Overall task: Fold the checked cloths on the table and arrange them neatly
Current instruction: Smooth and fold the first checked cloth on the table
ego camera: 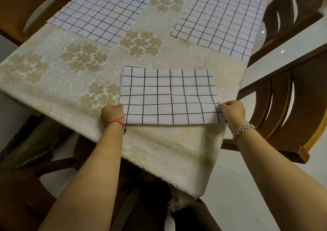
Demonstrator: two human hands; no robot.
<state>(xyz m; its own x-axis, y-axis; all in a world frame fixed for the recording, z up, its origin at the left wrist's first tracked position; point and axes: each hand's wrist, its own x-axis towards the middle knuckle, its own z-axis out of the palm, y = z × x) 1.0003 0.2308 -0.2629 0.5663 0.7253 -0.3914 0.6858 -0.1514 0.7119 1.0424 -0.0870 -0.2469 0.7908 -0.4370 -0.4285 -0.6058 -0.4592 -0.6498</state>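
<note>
At the tabletop's near edge, left hand and right hand each pinch a side of the folded cloth.

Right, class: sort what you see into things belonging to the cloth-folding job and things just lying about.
Job: near checked cloth, pinched by left hand and right hand; far-left checked cloth; far-right checked cloth.
Lying about: floral tablecloth; wooden chair on the right.

Place: a home dining room.
Table: a table under a cream tablecloth with gold flower clusters, hanging over the near edge.
Seats: wooden chairs with curved slat backs along its edges.
Floor: glossy pale tiles.
</note>
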